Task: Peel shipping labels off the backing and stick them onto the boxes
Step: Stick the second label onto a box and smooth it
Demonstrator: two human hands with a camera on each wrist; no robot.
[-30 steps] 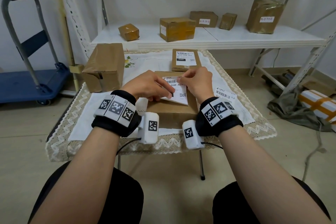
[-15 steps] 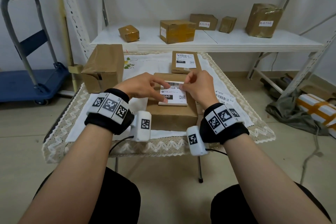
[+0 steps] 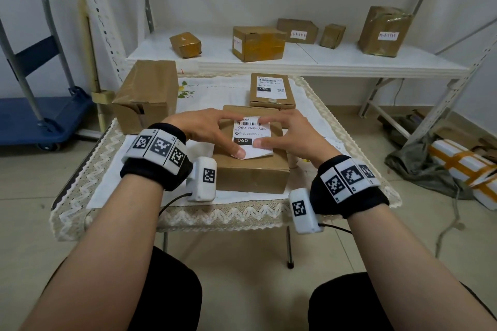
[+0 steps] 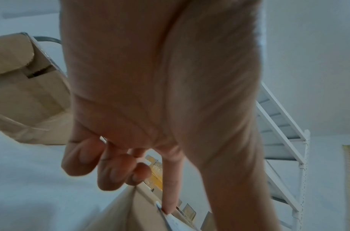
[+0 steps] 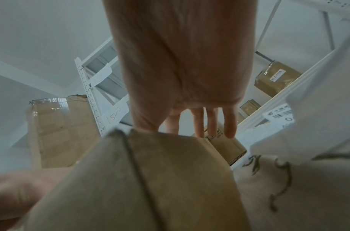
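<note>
Pressing down, the left hand [image 3: 207,129] and the right hand [image 3: 290,133] are lying spread and flat on the label [image 3: 251,136], holding nothing. Thumbs are rubbing its near corners and fingers are pinning its far edge, probably so it is sticking smooth. It is sitting on top of the box [image 3: 250,169] in the middle of the table [image 3: 113,196]. Another box [image 3: 271,91] behind is already wearing its label.
</note>
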